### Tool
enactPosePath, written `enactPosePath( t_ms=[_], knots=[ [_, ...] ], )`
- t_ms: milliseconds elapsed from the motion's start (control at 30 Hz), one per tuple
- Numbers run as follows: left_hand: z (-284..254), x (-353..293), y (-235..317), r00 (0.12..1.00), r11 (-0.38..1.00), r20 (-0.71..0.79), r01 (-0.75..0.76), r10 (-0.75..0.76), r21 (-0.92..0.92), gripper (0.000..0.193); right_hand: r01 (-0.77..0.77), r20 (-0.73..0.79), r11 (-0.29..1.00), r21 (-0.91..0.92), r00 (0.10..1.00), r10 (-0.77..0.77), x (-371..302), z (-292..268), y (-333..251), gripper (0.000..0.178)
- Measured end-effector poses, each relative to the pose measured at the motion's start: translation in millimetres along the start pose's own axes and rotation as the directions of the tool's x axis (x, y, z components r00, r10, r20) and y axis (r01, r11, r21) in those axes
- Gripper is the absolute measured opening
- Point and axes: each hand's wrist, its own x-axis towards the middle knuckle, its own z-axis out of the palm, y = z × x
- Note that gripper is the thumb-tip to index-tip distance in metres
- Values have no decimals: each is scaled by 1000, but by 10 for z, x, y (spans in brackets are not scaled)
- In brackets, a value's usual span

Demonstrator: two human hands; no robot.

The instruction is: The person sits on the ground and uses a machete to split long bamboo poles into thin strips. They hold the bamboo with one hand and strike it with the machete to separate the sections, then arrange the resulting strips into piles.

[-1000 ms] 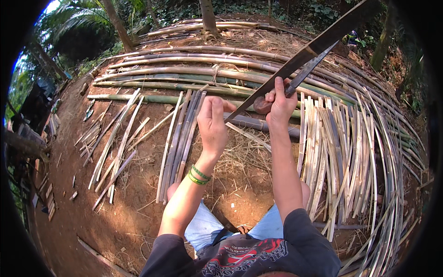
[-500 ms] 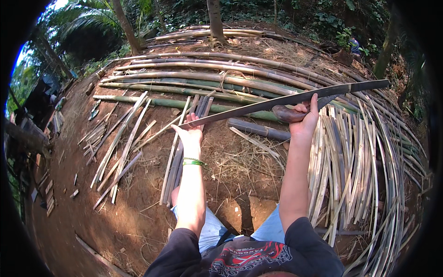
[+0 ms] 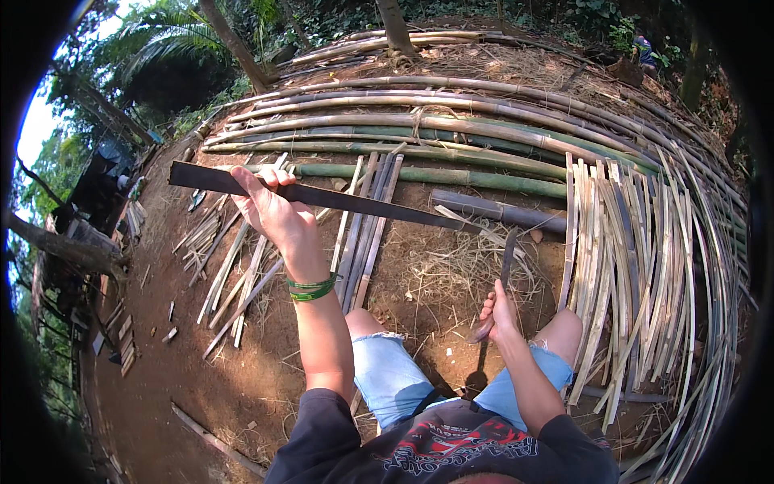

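My left hand (image 3: 278,214), with a green band at its wrist, is raised at the left and closed round a long dark bamboo strip (image 3: 363,203) near its wider end. The strip slants down to the right and narrows toward its far end. Lower at the right, my right hand (image 3: 501,313) grips the wooden handle of a machete (image 3: 508,262), its dark blade pointing up. The blade's upper part is close by the strip's far end; whether they touch I cannot tell. Thin pale shavings (image 3: 447,266) litter the ground beneath.
Many split bamboo strips (image 3: 617,282) lie piled at my right. Several darker strips (image 3: 367,230) and loose pale pieces (image 3: 242,278) are on the left. A short dark bamboo length (image 3: 500,211) rests ahead, before long whole poles (image 3: 451,123). Trees (image 3: 395,28) stand beyond.
The strip has swung round, its left end raised and its right end lowered. My left hand has moved up and left. My right hand has come down with the machete, away from the strip's right part.
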Motion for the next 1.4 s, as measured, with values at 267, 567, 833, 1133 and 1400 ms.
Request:
enactPosePath(
  t_ms=[267, 567, 833, 1133, 1400],
  knots=[
    [537, -957, -109, 980, 991, 182, 63, -84, 122, 41, 431, 592, 866, -253, 777, -214, -1226, 936, -134, 44],
    [560, -1257, -108, 966, 984, 251, 21, -66, 177, 52, 561, 487, 675, -480, 810, -327, -810, 737, 17, 54],
    [482, -1355, -126, 942, 982, 336, -45, -19, 181, 56, 718, 619, 570, -401, 670, -409, -1077, 768, -122, 58],
    [347, -1161, -124, 864, 995, 501, -8, -44, 100, 56, 175, 116, 626, -760, 984, -135, 683, -372, 427, 68],
    [301, -1080, -123, 877, 995, 478, -14, -37, 103, 57, 591, 452, 476, -651, 806, -382, 537, 65, 561, 66]
  ],
)
